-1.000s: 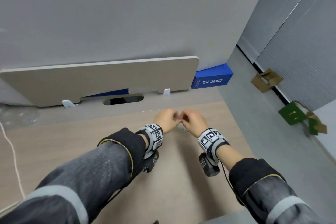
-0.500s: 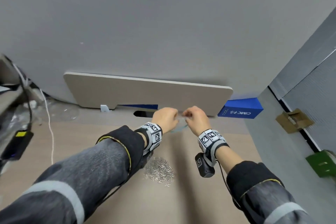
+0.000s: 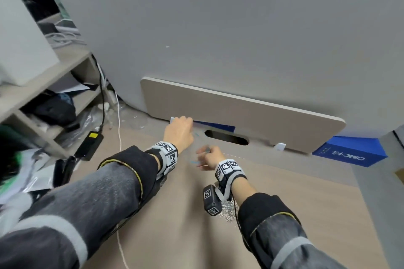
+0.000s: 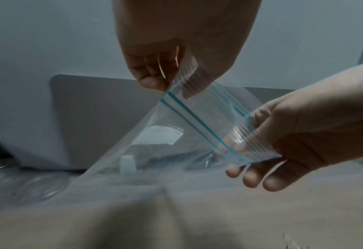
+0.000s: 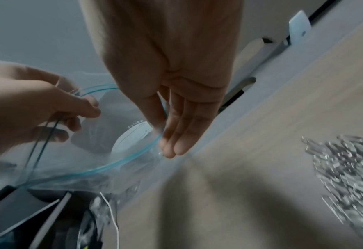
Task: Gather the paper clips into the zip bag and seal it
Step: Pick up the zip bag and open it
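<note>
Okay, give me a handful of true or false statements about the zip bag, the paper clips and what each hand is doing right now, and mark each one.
1. Both hands hold the zip bag at its mouth. True: the left hand pinches one end and the right hand has its grip on the other.
2. The paper clips are already inside the bag. False: they lie in a pile on the desk, outside it.
3. The bag's mouth is sealed. False: the right wrist view shows the teal zip strip bowed open.
4. The bag is clear, with a white label. True.
5. The clip pile lies near the right forearm. True.
</note>
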